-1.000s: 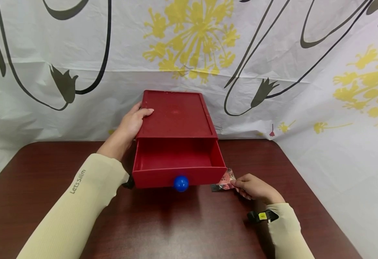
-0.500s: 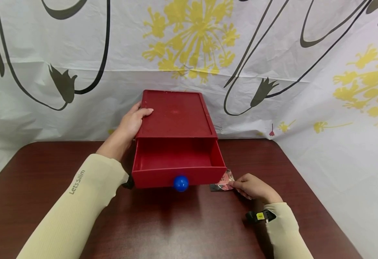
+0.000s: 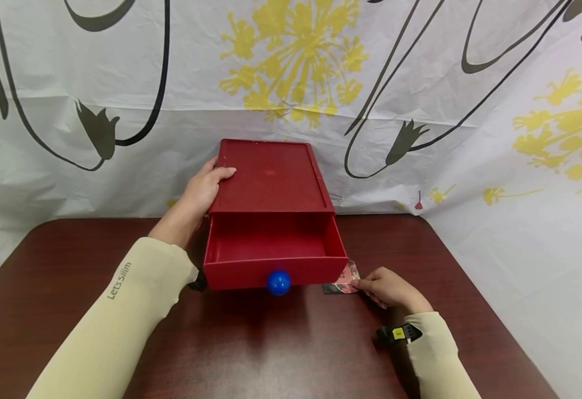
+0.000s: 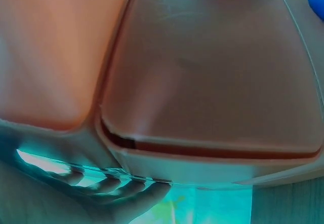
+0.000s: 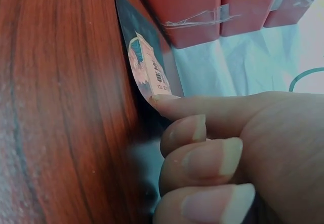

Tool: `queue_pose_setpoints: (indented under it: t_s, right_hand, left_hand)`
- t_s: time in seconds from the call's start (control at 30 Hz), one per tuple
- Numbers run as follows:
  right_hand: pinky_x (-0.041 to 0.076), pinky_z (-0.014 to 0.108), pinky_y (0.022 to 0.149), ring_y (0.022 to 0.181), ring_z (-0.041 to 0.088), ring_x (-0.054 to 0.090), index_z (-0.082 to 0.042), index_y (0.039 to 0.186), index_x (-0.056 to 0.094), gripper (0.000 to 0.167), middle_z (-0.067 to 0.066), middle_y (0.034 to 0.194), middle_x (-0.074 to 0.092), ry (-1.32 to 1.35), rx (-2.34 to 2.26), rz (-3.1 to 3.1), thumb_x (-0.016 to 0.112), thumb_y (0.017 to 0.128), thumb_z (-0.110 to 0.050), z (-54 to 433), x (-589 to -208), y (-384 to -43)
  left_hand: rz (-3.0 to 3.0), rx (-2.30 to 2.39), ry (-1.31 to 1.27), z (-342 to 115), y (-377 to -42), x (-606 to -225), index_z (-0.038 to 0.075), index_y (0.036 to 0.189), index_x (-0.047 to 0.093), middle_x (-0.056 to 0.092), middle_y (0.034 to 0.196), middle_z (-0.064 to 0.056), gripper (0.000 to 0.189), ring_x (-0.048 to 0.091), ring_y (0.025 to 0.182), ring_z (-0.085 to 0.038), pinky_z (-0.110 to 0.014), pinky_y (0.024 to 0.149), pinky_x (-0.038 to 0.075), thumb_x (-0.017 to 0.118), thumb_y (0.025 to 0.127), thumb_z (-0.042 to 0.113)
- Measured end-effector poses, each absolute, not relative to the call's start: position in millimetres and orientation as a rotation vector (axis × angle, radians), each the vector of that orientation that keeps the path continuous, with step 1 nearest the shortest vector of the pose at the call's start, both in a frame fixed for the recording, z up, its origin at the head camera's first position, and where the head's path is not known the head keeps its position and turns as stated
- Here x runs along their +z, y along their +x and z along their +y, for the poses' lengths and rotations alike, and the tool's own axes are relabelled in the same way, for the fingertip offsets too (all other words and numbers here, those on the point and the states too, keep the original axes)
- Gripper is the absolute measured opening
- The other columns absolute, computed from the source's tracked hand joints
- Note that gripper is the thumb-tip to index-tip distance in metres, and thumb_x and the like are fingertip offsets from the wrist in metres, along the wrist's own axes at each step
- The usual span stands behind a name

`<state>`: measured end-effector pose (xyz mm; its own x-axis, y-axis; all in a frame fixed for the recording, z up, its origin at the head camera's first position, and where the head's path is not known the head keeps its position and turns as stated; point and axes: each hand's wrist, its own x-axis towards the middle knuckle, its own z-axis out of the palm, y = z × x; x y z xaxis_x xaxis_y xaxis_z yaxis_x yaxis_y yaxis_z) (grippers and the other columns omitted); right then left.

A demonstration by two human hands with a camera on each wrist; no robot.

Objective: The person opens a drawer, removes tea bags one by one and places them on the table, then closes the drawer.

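Observation:
A red drawer unit point(image 3: 271, 177) stands against the back cloth, its top drawer point(image 3: 276, 274) pulled out with nothing inside. A round blue knob point(image 3: 278, 282) sits on the drawer's front. My left hand point(image 3: 202, 191) grips the unit's left side, thumb on the top panel; in the left wrist view its fingers point(image 4: 144, 198) lie along the side wall. Low at the unit's right, my right hand point(image 3: 393, 291) pinches the near edge of a thin printed packet point(image 3: 342, 284), dark with a pink label. The right wrist view shows this packet point(image 5: 152, 67) lying nearly flat, partly beneath the fingertips.
The unit rests on a dark wooden table point(image 3: 251, 354) with a rounded far edge. Behind it hangs a white cloth point(image 3: 181, 127) printed with yellow flowers. In the right wrist view, clear tape point(image 5: 220, 15) joins several stacked red tiers.
My right hand has shifted very slightly left with the packet. The left hand, the unit and its open drawer stay where they were.

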<state>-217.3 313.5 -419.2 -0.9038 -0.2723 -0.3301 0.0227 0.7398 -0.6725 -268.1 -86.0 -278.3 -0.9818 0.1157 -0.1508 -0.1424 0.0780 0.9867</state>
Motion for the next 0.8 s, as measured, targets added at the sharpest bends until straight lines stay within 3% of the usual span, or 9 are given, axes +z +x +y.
queue_pose_setpoints:
  t_s: [0.8]
  right_hand:
    - [0.041, 0.025, 0.046, 0.042, 0.011, 0.043, -0.014, 0.054, 0.048, 0.050, -0.003, 0.049, 0.043, -0.027, -1.004, 2.561, 0.063, 0.099, -0.030, 307.4, -419.8, -215.5]
  left_hand:
    - [2.166, 2.014, -0.025, -86.1, -268.1, -279.0, 0.033, 0.164, 0.010, 0.032, 0.163, -0.010, 0.068, 0.043, 0.138, -0.030, -0.048, 0.116, 0.038, 0.041, 0.103, 0.038]
